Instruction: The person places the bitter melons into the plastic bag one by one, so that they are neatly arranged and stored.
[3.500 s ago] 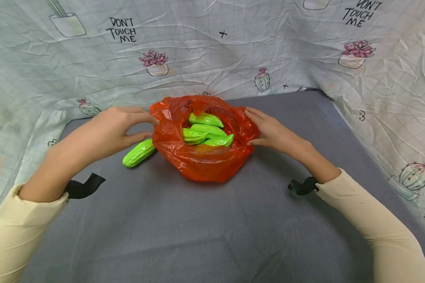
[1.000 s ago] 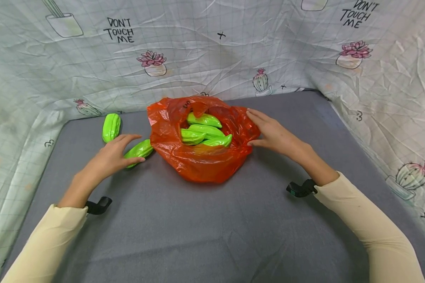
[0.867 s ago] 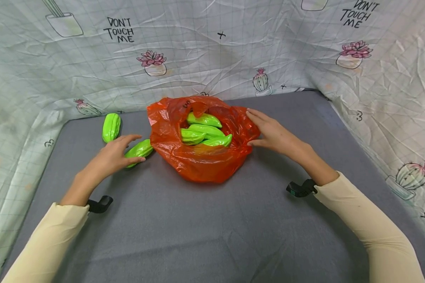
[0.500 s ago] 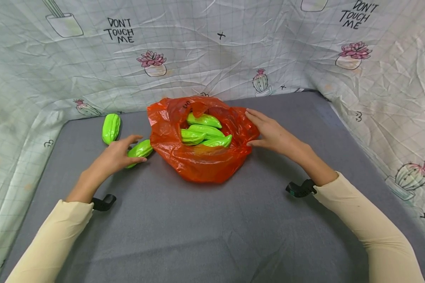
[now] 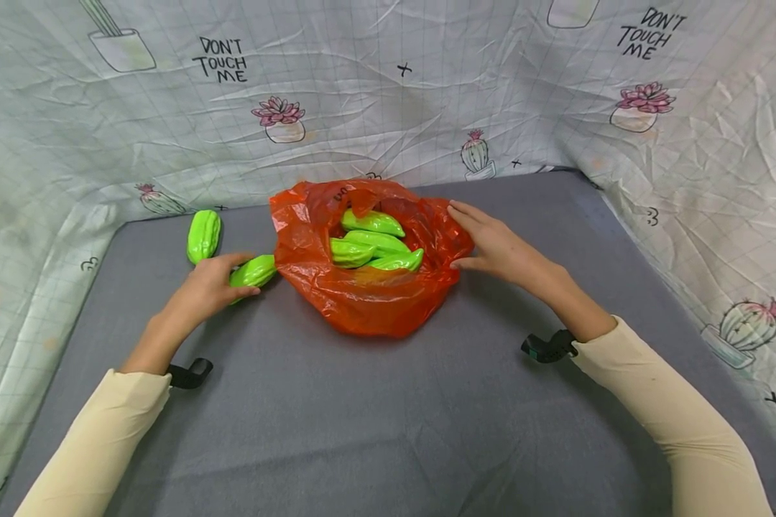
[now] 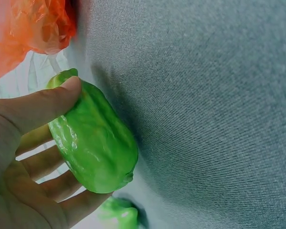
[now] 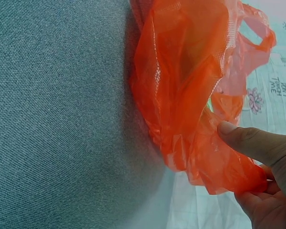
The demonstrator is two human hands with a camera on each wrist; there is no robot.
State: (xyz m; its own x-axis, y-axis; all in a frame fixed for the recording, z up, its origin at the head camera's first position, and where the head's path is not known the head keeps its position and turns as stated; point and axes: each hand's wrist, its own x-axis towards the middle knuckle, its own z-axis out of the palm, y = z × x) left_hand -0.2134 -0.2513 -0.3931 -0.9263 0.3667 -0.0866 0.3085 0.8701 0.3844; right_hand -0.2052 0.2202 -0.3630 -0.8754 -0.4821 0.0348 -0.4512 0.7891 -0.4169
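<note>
The left hand (image 5: pixel 207 286) grips a green gourd (image 6: pixel 95 143), thumb on its near side and fingers along the far side, one end jutting past the fingertips toward the red bag (image 5: pixel 384 309). A second gourd (image 5: pixel 203 235) lies just beyond that hand on the gray cloth (image 5: pixel 362 431). The right hand (image 5: pixel 507 248) pinches the bag's right edge; more gourds (image 5: pixel 376 243) sit inside its open mouth.

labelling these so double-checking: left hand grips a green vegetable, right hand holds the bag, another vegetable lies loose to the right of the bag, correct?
Not quite: the loose vegetable lies left of the bag, as the head view shows. The rest stands: the left hand grips a green vegetable and the right hand holds the bag.
</note>
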